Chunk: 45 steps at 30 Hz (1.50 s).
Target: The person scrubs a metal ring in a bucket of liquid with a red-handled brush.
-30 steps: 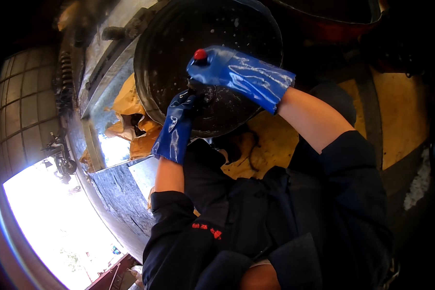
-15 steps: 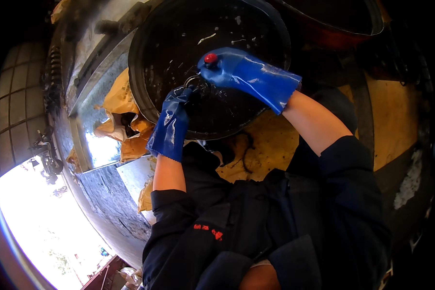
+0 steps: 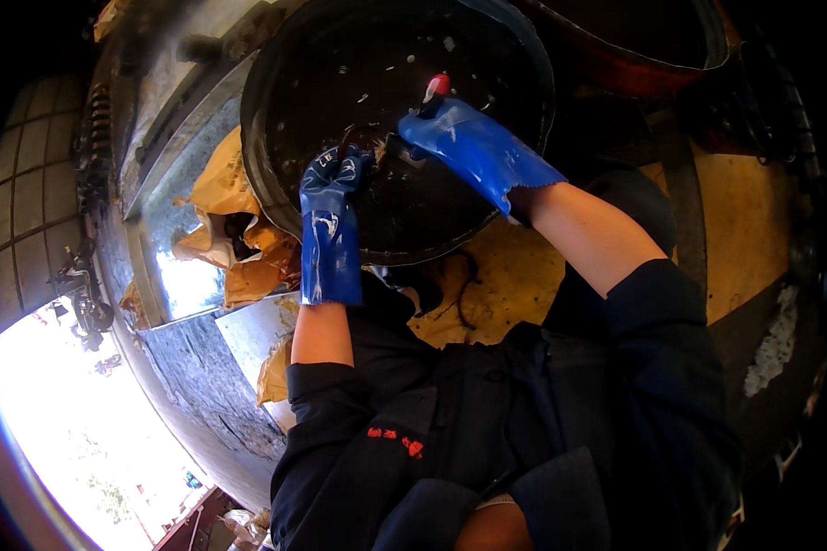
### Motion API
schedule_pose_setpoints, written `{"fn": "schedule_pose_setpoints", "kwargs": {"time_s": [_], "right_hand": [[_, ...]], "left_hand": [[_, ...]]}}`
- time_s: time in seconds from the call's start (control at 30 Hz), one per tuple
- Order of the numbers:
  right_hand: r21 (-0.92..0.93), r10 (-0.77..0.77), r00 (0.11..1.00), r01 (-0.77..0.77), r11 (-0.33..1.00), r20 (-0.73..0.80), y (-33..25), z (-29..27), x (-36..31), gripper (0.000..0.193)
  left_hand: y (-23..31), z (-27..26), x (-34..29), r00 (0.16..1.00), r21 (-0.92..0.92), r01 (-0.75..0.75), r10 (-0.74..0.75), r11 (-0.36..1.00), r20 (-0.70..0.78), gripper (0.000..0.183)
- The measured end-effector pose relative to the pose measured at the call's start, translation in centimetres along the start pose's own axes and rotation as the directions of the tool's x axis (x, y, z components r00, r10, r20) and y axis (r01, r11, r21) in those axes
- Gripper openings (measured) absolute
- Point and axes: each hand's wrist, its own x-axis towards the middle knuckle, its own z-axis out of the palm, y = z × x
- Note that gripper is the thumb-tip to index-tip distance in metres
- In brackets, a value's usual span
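Observation:
Both my hands wear long blue rubber gloves and work over a wide round black tub point(image 3: 259, 174) of dark liquid. My right hand point(image 3: 446, 129) is closed round a paintbrush point(image 3: 439, 85). The red end of its handle sticks up above the glove, and its pale bristles point left, close to my left fingers. Just left of the bristles, my left hand point(image 3: 331, 179) is closed on a dark part with a thin curved edge point(image 3: 346, 138). Most of that part is hidden by the glove and lost against the dark liquid, so its kind is unclear.
Torn brown paper sacking point(image 3: 225, 220) lies against the tub's left side. At the far right stands another large reddish round container point(image 3: 616, 73). Yellowish stained sheeting point(image 3: 492, 275) lies between the tub and my body. Pale flecks float on the liquid.
My right hand has moved slightly up and right, and the brush has turned so its bristles show. My left glove has turned more upright; the ring-like shape between the hands now shows only as a thin edge.

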Motion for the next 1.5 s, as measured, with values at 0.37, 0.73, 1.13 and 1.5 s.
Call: {"fn": "schedule_pose_setpoints", "kwargs": {"time_s": [0.37,0.73,1.13,1.5], "right_hand": [[-0.201,-0.033,0.998,0.042,0.979,0.049,1.0,0.3,0.9,0.053],[-0.939,0.015,0.978,0.196,0.282,0.209,-0.6,2.2,2.5,0.034],[-0.639,-0.055,0.994,-0.016,0.769,-0.091,-0.1,-0.7,2.4,0.03],[-0.618,-0.404,0.913,0.347,0.705,0.053,2.6,0.1,5.2,0.026]], "left_hand": [[-0.9,-1.0,3.1,0.983,-0.344,0.141,-0.09,0.928,0.159,0.024],[-0.2,1.5,-0.1,0.669,0.675,-0.733,0.268,0.087,0.693,0.041],[2.0,1.2,-2.2,0.958,0.213,0.262,-0.279,0.941,0.057,0.024],[1.1,1.7,-1.5,0.959,0.136,0.218,-0.238,0.966,0.156,0.02]]}}
